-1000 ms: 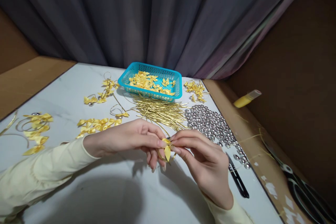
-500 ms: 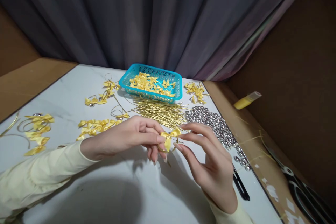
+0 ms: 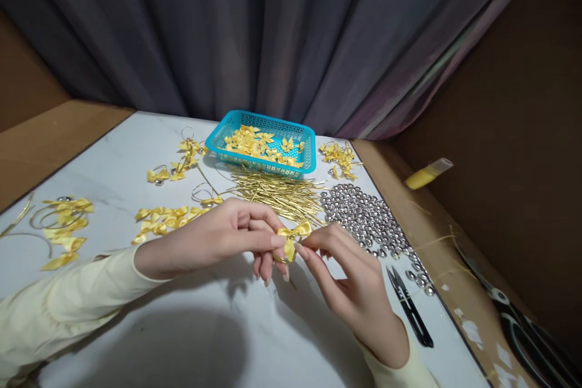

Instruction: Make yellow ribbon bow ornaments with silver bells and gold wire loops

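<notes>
A small yellow ribbon bow [image 3: 293, 236] with a gold wire loop under it is held between both hands above the white table [image 3: 191, 327]. My left hand [image 3: 218, 237] pinches the bow's left side with thumb and forefinger. My right hand [image 3: 352, 282] pinches its right side with curled fingers. Both wear pale yellow sleeves.
A blue basket [image 3: 309, 151] of yellow bows stands at the back. A bundle of gold wires [image 3: 282, 191] lies in front of it, a heap of silver bells [image 3: 364, 218] to its right. Black snips [image 3: 407, 303] lie by my right hand. Loose bows [image 3: 168, 218] and wire rings [image 3: 54, 218] are scattered left. Large scissors [image 3: 522, 327] lie on the right ledge.
The bow has turned from hanging edge-on to spread flat and risen slightly. My right fingers opened, then closed on the bow's right side, uncovering the black snips.
</notes>
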A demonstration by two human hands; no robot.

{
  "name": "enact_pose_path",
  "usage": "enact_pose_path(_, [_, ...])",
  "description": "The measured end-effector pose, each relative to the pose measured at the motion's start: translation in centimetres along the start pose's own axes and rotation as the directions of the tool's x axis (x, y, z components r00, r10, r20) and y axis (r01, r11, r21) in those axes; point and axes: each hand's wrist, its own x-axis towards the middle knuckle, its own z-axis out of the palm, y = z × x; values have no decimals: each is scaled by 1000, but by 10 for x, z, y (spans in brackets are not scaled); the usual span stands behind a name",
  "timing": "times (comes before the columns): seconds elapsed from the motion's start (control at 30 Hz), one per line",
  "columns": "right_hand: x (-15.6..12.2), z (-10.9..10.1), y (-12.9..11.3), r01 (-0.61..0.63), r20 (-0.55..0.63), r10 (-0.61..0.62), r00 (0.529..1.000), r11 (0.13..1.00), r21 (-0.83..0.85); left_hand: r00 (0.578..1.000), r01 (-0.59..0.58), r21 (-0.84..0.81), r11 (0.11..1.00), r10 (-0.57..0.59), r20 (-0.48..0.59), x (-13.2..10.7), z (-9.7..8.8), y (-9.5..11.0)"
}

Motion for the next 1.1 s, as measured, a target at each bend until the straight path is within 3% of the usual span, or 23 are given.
enact_pose_path(0.17, [-5, 3, 2, 3, 104, -8, 995, 999, 43, 1000, -17, 26, 1000, 18, -26, -1, 2, 0])
enact_pose_path(0.5, [-8, 10, -4, 91, 28, -93, 995, 994, 53, 999, -4, -65, 998, 7, 47, -3, 5, 0])
enact_pose_path(0.7, [-7, 12, -7, 55, -11, -54, 998, 993, 106, 999, 6, -79, 997, -3, 39, -4, 5, 2])
enact_pose_path(0.93, [-8, 10, -2, 82, 94, -91, 991, 993, 89, 999, -4, -126, 992, 9, 36, -7, 4, 7])
enact_pose_path(1.1, [-12, 13, -5, 139, 30, -140, 990, 989, 42, 996, 31, -170, 985, -17, 82, -6, 5, 7])
